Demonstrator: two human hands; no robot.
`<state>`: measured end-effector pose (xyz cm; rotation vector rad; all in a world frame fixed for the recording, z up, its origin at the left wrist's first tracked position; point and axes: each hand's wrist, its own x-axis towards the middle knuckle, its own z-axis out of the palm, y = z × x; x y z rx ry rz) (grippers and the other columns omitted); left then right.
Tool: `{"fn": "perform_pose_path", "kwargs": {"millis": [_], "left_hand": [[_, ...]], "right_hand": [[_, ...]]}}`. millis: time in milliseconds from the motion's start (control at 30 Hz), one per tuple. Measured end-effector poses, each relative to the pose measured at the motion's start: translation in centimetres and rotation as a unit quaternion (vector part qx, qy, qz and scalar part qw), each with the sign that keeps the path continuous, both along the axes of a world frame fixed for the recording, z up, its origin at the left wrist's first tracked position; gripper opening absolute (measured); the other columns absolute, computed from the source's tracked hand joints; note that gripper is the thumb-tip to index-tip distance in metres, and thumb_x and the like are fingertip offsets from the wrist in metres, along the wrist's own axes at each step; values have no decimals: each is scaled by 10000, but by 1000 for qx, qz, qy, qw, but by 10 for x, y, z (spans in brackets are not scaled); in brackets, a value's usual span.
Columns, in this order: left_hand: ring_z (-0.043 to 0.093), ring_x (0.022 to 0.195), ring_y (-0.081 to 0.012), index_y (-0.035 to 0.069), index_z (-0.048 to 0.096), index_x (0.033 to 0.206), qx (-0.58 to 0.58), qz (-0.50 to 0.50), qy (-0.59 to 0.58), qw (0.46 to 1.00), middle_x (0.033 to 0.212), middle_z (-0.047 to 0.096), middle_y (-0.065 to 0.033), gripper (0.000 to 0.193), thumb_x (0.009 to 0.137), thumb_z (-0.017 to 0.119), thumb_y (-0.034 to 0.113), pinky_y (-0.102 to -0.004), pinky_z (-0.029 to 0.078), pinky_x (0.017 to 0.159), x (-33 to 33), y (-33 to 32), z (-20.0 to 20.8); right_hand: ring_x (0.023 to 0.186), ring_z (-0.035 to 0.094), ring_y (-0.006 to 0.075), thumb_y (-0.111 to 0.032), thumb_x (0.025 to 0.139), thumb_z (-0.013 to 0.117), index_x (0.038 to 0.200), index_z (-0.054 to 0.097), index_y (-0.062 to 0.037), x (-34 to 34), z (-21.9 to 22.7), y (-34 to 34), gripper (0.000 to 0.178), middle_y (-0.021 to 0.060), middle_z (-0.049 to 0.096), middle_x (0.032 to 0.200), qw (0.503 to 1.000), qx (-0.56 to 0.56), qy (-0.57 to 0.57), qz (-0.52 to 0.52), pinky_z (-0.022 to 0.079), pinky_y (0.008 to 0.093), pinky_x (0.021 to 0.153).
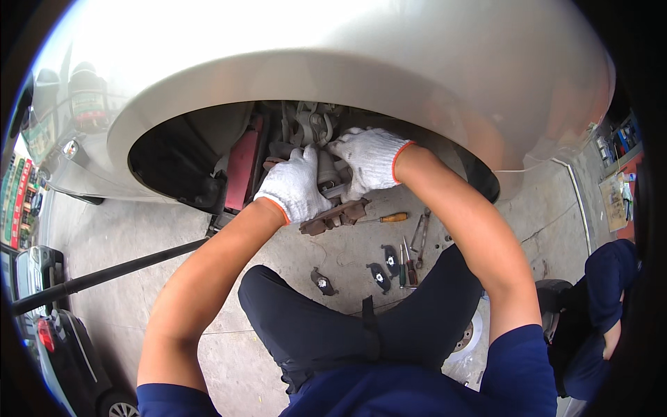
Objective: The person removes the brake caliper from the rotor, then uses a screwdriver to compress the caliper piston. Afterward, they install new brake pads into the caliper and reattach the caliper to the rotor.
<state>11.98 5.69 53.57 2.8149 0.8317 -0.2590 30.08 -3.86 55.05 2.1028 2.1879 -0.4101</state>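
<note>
Both of my hands wear white knit gloves with orange cuffs and reach into the wheel well of a silver car (306,69). My left hand (295,186) is closed on the left side of the grey brake caliper (333,174), its fingers curled over the part. My right hand (368,161) grips the same assembly from the right, with most of its fingertips hidden behind the metal. Just below the gloves is a rusty brown caliper bracket (335,217). Above them, grey suspension parts (309,121) show inside the wheel well.
A long black bar (118,267) runs left from a red jack-like part (243,163). On the concrete floor lie brake pads (323,281), screwdrivers (408,264), an orange-handled tool (394,217) and a wrench (420,231). Another person (597,313) is at the right; parked cars (66,354) stand left.
</note>
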Motion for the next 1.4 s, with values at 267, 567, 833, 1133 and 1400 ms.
{"fn": "perform_pose_path", "kwargs": {"millis": [267,567,833,1133,1400], "left_hand": [[673,1249,-479,-63,405,1568,6,13,3,1000,1425,609,-353,1145,738,889,559,-488,568,1061,-4,1,0],[703,1171,-479,-16,428,1567,6,13,-61,998,1371,625,-331,1110,743,871,581,-507,592,1010,-5,-1,-8],[722,1122,-471,-20,440,1554,10,-2,-66,998,1315,647,-324,1078,752,853,570,-510,605,981,-4,7,-14],[708,1177,-477,-27,461,1526,3,-4,-38,999,1362,636,-323,1068,739,865,571,-506,596,1007,-6,5,-8],[673,1240,-469,-53,370,1597,-91,-25,-115,989,1421,600,-334,1218,716,926,578,-492,568,1058,-24,16,-5]], "right_hand": [[1369,601,377,-469,661,924,1523,533,29,-11,0,15,1070,216,644,1457,998,-49,-36,18,493,457,1163],[1180,663,396,-438,756,864,1407,602,50,0,-18,2,855,236,700,1221,999,-1,39,-5,566,483,1012],[1111,688,418,-514,791,849,1369,630,43,3,-20,3,832,249,718,1139,995,56,75,34,555,504,1007],[1129,708,435,-321,802,867,1474,511,116,-24,-13,7,877,278,741,1127,998,15,-66,16,485,530,1161],[1044,730,436,-372,768,853,1444,549,88,-15,-25,5,872,284,751,1058,998,50,-48,1,473,515,1175]]}}
